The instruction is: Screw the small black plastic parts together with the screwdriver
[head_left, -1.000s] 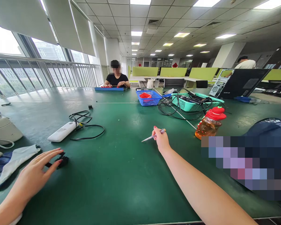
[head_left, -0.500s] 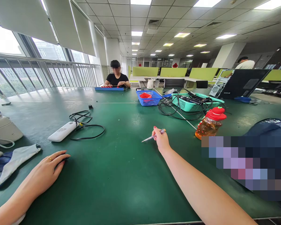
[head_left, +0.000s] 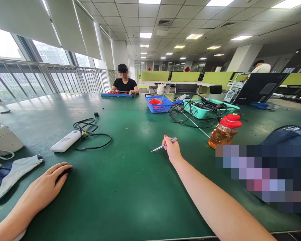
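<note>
My right hand [head_left: 171,148] is closed around a slim screwdriver [head_left: 158,148] with a clear, purplish handle. Its thin metal shaft points left and slightly down, just above the green tabletop [head_left: 130,194]. At the lower left, my left hand [head_left: 46,184] rests on the table with fingers curved, and something small and dark [head_left: 69,170] shows between thumb and fingers; its kind I cannot make out. A blue and white glove [head_left: 16,172] lies left of that hand. Beyond it is a white handheld device [head_left: 67,141] with a black cable [head_left: 100,147] looped beside it.
Right of my right hand stands a red-lidded bottle [head_left: 223,134] of amber liquid. Farther back are a blue basket [head_left: 159,108] and a green basket [head_left: 203,114] heaped with cables. A black computer case [head_left: 259,88] leans at the right. A person [head_left: 125,83] sits across the table.
My left hand has shifted very slightly left. My right hand and the screwdriver hold nearly the same place. The person across has moved a hand a little to the right.
</note>
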{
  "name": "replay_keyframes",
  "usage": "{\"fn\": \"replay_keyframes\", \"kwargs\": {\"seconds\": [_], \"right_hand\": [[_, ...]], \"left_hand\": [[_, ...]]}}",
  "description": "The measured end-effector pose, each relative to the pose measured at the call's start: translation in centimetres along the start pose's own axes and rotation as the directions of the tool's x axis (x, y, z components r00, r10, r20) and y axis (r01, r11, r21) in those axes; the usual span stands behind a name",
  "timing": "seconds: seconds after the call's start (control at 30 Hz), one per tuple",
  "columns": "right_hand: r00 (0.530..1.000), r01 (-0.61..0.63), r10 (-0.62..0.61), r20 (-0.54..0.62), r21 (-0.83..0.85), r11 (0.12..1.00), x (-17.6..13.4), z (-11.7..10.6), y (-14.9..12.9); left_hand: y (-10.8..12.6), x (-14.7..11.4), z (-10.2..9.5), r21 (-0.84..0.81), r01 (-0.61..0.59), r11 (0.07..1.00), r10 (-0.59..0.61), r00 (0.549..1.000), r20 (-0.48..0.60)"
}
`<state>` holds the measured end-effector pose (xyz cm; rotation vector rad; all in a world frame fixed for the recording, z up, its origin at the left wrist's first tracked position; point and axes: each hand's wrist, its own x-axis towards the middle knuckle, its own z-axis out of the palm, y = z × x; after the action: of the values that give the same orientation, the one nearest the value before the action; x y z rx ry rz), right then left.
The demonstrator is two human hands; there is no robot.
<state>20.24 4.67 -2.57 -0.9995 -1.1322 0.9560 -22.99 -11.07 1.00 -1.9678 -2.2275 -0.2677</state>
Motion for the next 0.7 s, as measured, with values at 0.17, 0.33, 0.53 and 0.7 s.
{"fn": "replay_keyframes", "kwargs": {"seconds": [0.17, 0.33, 0.53, 0.7], "right_hand": [[1.000, -0.002, 0.002, -0.004, 0.003, 1.000, 0.0, 0.0, 0.1], [1.000, 0.011, -0.011, -0.002, -0.016, 1.000, -0.3, 0.1, -0.3], [0.988, 0.118, -0.103, 0.117, -0.126, 0.985, -1.2, 0.6, -1.3], [0.967, 0.244, -0.225, 0.118, -0.187, 0.952, -2.5, 1.1, -2.9]], "left_hand": [[-0.9, -0.1, 0.1, -0.005, 0.030, 1.000, -0.030, 0.998, -0.060], [-0.6, 0.7, -0.8, -0.016, -0.044, 0.999, 0.042, 0.993, -0.110], [7.6, 4.9, -2.7, -0.214, -0.267, 0.939, 0.267, 0.963, -0.030], [17.2, 8.7, -0.9, -0.327, -0.522, 0.788, 0.553, 0.833, 0.001]]}}
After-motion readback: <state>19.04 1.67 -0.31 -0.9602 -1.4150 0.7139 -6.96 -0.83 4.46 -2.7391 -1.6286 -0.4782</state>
